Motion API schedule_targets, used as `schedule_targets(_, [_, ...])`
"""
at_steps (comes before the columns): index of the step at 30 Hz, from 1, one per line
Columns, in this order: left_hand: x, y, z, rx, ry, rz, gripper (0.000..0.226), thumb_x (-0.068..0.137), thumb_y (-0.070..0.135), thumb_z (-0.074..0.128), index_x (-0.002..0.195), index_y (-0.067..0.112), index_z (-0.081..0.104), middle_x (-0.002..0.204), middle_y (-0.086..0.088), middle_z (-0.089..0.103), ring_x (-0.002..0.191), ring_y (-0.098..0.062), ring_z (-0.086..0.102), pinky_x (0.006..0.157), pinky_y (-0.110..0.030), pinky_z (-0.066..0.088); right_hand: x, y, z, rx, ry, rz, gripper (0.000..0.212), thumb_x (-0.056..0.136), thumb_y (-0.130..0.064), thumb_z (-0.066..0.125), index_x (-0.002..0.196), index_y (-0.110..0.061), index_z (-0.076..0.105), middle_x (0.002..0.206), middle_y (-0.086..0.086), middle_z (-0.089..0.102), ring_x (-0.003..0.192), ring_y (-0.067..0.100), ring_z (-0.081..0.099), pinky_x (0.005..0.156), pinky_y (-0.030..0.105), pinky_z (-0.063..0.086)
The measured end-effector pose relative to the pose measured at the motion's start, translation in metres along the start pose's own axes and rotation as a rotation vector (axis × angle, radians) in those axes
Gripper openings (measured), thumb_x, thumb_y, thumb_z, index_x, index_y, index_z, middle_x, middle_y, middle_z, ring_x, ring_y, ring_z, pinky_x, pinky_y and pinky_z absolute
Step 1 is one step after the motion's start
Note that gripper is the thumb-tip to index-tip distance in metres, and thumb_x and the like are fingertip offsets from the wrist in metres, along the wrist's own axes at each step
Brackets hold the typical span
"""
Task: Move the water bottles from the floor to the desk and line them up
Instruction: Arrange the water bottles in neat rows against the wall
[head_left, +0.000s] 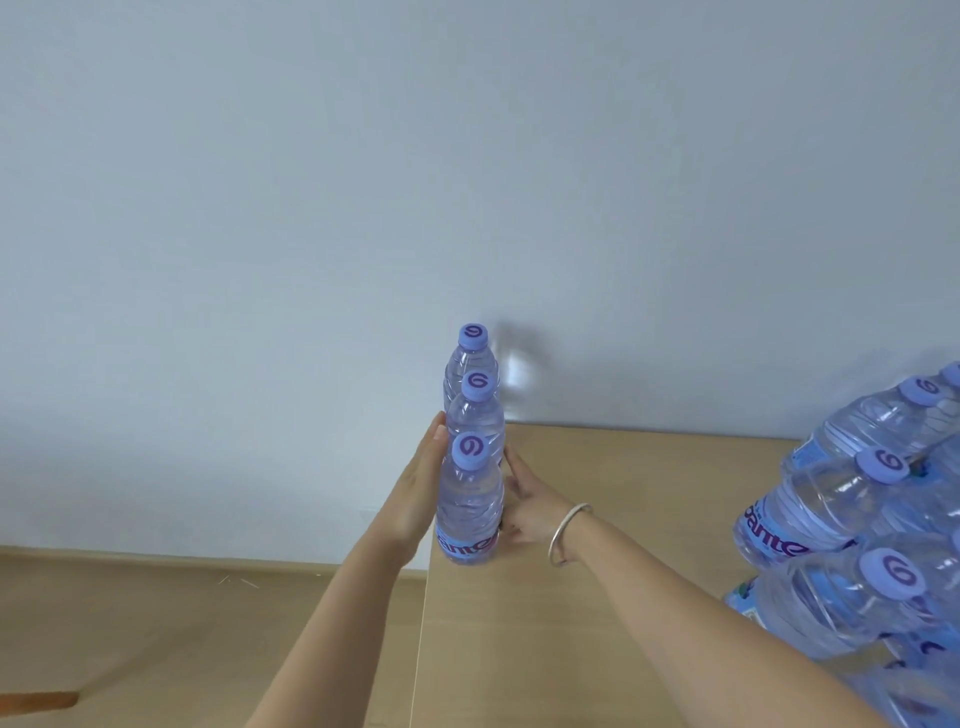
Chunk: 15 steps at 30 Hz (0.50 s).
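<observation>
While three water bottles stand upright in a row along the left edge of the desk (597, 597), running from near the camera back toward the wall (363, 208), both hands press flat against the row from either side. The nearest bottle (469, 512) has the middle bottle (475, 415) just behind it and the far bottle (469, 358) beyond that, each with a purple cap. The left hand (415, 499) lies with straight fingers along the left side of the row. The right hand (524, 512), a bracelet (566, 532) on its wrist, has fingers stretched out against the right side. A cluster of more bottles (857, 519) crowds the desk's right side, well apart from the row. Wooden floor (156, 623) shows at lower left.
</observation>
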<state>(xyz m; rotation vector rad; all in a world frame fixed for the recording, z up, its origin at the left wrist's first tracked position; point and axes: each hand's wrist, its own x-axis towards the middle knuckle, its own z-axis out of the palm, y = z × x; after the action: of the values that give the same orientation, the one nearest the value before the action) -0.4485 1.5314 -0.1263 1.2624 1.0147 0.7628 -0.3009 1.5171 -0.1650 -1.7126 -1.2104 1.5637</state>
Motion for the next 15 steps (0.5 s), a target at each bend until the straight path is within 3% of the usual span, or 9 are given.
schedule_targets(2, [0.0012, -0.0061, -0.0006, 0.020, 0.030, 0.016, 0.030, 0.101, 0.039, 0.026, 0.128, 0.048, 0.035, 0.137, 0.035, 0.037, 0.121, 0.022, 0.033, 0.103, -0.006, 0.027, -0.0043, -0.0047, 0.0016, -0.021, -0.016, -0.060, 0.084, 0.084, 0.008, 0.044, 0.109, -0.068, 0.019, 0.121, -0.005, 0.056, 0.072, 0.011, 0.051, 0.056, 0.023, 0.044])
schedule_targets(4, [0.0026, -0.0096, -0.0012, 0.027, 0.056, 0.009, 0.041, 0.100, 0.042, 0.027, 0.141, 0.041, 0.025, 0.150, 0.024, 0.022, 0.136, 0.008, 0.021, 0.114, -0.020, 0.018, -0.0061, -0.0061, 0.0019, -0.040, -0.021, -0.096, 0.079, 0.085, 0.007, 0.044, 0.105, -0.067, 0.022, 0.125, 0.005, 0.056, 0.063, 0.010, 0.045, 0.052, 0.021, 0.039])
schedule_targets(10, [0.0009, -0.0079, 0.0027, 0.009, 0.089, 0.042, 0.025, 0.102, 0.037, 0.026, 0.120, 0.054, 0.030, 0.148, 0.023, 0.024, 0.137, 0.006, 0.021, 0.112, -0.020, 0.019, -0.0037, -0.0024, 0.0015, -0.026, -0.042, -0.125, 0.089, 0.076, 0.003, 0.049, 0.130, -0.058, 0.014, 0.128, -0.004, 0.052, 0.067, 0.011, 0.046, 0.059, 0.027, 0.040])
schedule_targets(15, [0.0018, -0.0083, 0.0025, 0.007, 0.100, 0.059, 0.027, 0.102, 0.035, 0.028, 0.116, 0.055, 0.039, 0.149, 0.021, 0.025, 0.136, 0.004, 0.023, 0.108, -0.019, 0.021, -0.0017, -0.0003, 0.0024, -0.055, -0.025, -0.108, 0.094, 0.074, 0.007, 0.048, 0.123, -0.065, 0.011, 0.128, -0.011, 0.051, 0.075, 0.014, 0.049, 0.060, 0.029, 0.042])
